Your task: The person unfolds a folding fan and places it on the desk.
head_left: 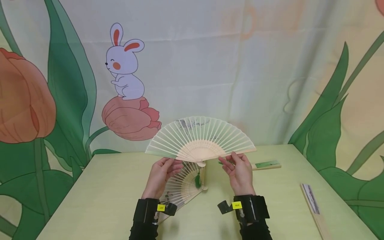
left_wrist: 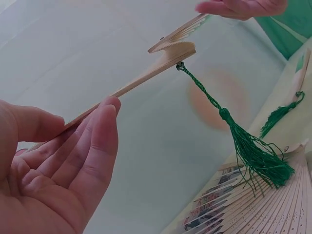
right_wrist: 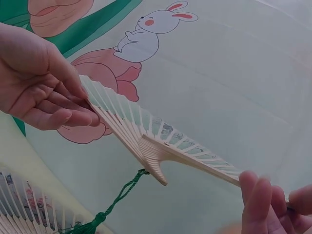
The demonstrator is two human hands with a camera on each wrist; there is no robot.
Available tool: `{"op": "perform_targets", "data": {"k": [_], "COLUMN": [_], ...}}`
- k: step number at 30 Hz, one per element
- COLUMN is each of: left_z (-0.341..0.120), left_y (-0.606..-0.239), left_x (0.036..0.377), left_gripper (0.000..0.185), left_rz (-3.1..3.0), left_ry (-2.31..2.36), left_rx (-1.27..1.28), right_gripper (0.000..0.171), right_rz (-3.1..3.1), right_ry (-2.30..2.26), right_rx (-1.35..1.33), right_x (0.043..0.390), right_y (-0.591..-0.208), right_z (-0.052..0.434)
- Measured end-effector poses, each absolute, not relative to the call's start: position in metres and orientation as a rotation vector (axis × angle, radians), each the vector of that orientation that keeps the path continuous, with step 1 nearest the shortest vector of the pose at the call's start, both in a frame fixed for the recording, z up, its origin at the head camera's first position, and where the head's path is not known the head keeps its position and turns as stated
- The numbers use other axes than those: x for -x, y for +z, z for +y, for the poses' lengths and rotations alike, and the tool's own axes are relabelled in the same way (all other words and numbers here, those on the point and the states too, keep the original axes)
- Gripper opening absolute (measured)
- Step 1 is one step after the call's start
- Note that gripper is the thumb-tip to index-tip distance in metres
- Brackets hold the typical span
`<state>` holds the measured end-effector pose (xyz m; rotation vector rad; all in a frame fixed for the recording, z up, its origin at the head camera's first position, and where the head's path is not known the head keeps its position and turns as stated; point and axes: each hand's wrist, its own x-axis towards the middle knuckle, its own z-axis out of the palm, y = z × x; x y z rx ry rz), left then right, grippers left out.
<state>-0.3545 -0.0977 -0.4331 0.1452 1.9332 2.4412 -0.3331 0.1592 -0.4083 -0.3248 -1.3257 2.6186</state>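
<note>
Open folding fan (head_left: 200, 140), held above the table (head_left: 99, 186): slatted bamboo ribs, pale paper leaf arcing upward, straight edge running left–right. Left hand (head_left: 162, 173) and right hand (head_left: 238, 171) pinch opposite end guards; green tassel (head_left: 198, 180) hangs from pivot.

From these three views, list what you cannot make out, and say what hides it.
- Painting on the open fan: head view shows its back, too faint.
- Second open fan on the table: left hand covers part.
- Closed fan: cut off by the bottom edge.
- Right hand, right wrist view: blurred.
</note>
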Motion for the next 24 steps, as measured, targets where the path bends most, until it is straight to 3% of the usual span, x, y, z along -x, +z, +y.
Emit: {"op": "perform_targets", "data": {"k": [16,20,24], "left_z": [-0.099,-0.104,-0.115], "left_y": [-0.43,-0.428,-0.432], "left_x": [0.352,0.351,0.349], "left_gripper": [0.033,0.045,0.044], "left_rz": [1.906,1.905,1.921], "left_ry": [2.391,2.409,2.385], "left_rx": [-0.197,-0.139,-0.06], "right_gripper": [0.012,0.012,0.012], "right_rz": [-1.36,-1.376,-1.417], "right_ry": [2.59,2.596,2.595], "right_rx": [0.4,0.417,0.435], "right_x": [0.335,0.337,0.34], "right_y": [-0.411,-0.415,-0.419], "right_z": [0.156,0.151,0.145]}}
